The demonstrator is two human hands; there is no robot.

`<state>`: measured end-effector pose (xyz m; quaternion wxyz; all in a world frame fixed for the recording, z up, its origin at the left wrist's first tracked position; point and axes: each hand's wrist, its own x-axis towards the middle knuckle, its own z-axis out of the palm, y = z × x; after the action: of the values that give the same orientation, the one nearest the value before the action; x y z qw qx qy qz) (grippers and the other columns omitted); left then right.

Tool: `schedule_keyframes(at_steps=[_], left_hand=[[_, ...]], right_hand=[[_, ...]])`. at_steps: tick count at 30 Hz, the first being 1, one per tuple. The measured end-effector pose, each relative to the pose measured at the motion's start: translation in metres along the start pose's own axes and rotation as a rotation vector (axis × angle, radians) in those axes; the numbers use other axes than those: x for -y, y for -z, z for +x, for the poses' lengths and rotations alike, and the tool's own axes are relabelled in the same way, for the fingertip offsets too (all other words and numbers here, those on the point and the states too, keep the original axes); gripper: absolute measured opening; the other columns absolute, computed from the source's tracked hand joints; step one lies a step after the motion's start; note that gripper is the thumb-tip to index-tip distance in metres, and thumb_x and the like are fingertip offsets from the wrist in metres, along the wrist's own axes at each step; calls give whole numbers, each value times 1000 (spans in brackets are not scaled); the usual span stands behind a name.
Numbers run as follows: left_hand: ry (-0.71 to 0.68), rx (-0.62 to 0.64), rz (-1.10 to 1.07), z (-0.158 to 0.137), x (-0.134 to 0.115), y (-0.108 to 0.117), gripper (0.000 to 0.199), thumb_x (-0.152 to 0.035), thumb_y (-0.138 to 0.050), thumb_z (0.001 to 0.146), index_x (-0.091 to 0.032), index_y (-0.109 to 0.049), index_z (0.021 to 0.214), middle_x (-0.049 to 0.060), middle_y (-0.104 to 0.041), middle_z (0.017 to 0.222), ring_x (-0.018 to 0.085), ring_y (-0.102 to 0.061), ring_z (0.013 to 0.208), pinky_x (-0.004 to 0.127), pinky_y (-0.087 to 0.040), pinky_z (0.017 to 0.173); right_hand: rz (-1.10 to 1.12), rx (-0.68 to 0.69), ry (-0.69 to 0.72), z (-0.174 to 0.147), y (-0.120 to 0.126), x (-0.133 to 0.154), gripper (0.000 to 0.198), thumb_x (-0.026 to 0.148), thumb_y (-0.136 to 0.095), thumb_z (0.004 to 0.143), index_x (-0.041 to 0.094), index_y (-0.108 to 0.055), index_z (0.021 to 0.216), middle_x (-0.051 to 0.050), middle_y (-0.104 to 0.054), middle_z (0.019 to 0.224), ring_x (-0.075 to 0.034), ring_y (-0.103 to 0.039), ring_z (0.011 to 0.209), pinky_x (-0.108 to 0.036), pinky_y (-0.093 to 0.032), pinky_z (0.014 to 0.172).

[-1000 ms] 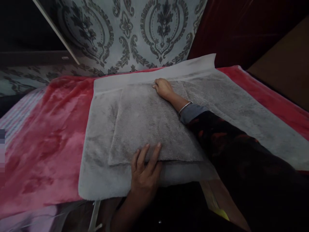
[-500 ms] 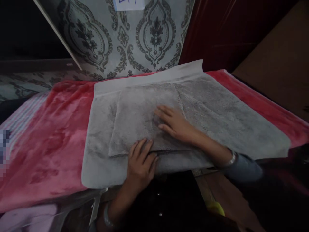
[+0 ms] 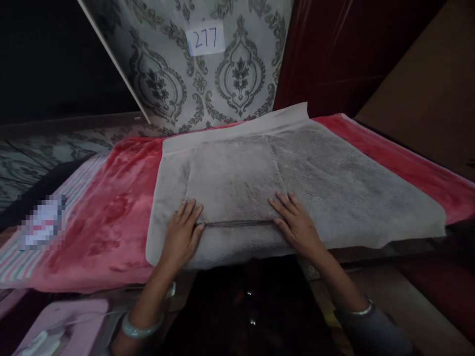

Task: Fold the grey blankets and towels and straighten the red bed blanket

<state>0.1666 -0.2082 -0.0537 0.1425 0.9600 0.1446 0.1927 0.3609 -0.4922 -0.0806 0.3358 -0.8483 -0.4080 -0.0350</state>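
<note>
A folded grey plush cloth lies flat on the left part of a larger grey plush mat, its layered near edge towards the person. The left hand rests on its near left corner and the right hand on its near right corner, both palms down with fingers extended and loose, clenched on nothing. A pale bangle circles the left wrist. The mat lies over a red plush blanket, which shows to left and right; farther left is a striped cloth. Beyond the far edge, a paper marked 277 is on the patterned wallpaper, left of a dark red panel.
</note>
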Motion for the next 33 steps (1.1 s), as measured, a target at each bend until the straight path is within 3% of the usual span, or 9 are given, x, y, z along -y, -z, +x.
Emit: schedule_keyframes(at_steps=[5, 9, 15, 20, 23, 25, 28, 30, 33], left_hand=[[317, -149, -478, 20, 21, 16, 54, -56, -48, 90, -20, -66, 127, 11, -64, 136, 27, -58, 127, 46, -46, 110], [460, -107, -604, 49, 31, 12, 65, -55, -61, 79, -16, -62, 131, 12, -73, 111, 28, -68, 104, 44, -55, 94], [312, -164, -280, 54, 20, -3, 59, -37, -58, 81, -20, -56, 138, 11, -70, 121, 31, -67, 108, 46, -54, 95], [219, -121, -142, 43, 19, -2, 48, -34, -47, 90, -19, -60, 134, 12, -68, 129, 30, -64, 116, 46, -52, 100], [180, -130, -1, 45, 17, 8, 45, -33, -44, 92, -16, -63, 129, 15, -69, 120, 32, -66, 109, 49, -53, 96], [118, -195, 122, 49, 4, 13, 45, -33, -42, 93, -13, -65, 127, 19, -66, 122, 35, -63, 112, 54, -51, 97], [-110, -239, 190, 51, -35, 7, 46, -33, -43, 96, -14, -59, 136, 19, -53, 146, 37, -46, 137, 57, -41, 110], [-258, -155, 203, 48, -60, -5, 52, -35, -49, 96, -20, -49, 146, 14, -41, 158, 36, -32, 148, 59, -33, 116], [-316, -23, 248, 38, -76, -28, 61, -39, -58, 92, -26, -44, 150, 12, -36, 161, 37, -29, 149, 63, -29, 117]], right_hand=[[314, -186, -235, 4, 5, -13, 54, 49, -49, 94, 25, -56, 142, -10, -50, 151, -28, -44, 141, -52, -35, 118], [619, -118, -381, 21, 9, -17, 56, 47, -52, 90, 24, -56, 141, -8, -62, 138, -27, -57, 128, -48, -45, 110], [512, -103, -386, 30, 5, -8, 70, 42, -56, 85, 21, -43, 151, -10, -65, 132, -29, -67, 107, -49, -56, 95], [217, -181, -274, 21, 3, -6, 59, 36, -49, 87, 21, -51, 144, -11, -60, 139, -32, -59, 124, -50, -48, 106], [72, -170, -260, 18, 9, -1, 54, 34, -44, 90, 20, -56, 140, -14, -64, 131, -33, -61, 119, -52, -49, 103], [-30, -223, -210, 19, 12, 10, 51, 33, -41, 92, 18, -58, 137, -16, -64, 128, -34, -58, 121, -52, -47, 105], [-129, -260, -44, 23, 9, 36, 53, 33, -37, 97, 18, -50, 146, -15, -51, 146, -30, -45, 138, -49, -38, 115], [-193, -168, 73, 23, -2, 52, 56, 33, -39, 99, 20, -40, 153, -11, -40, 157, -28, -32, 147, -50, -32, 119], [-307, 1, 160, 17, -21, 59, 59, 32, -45, 99, 19, -36, 156, -8, -38, 160, -29, -27, 149, -55, -28, 119]])
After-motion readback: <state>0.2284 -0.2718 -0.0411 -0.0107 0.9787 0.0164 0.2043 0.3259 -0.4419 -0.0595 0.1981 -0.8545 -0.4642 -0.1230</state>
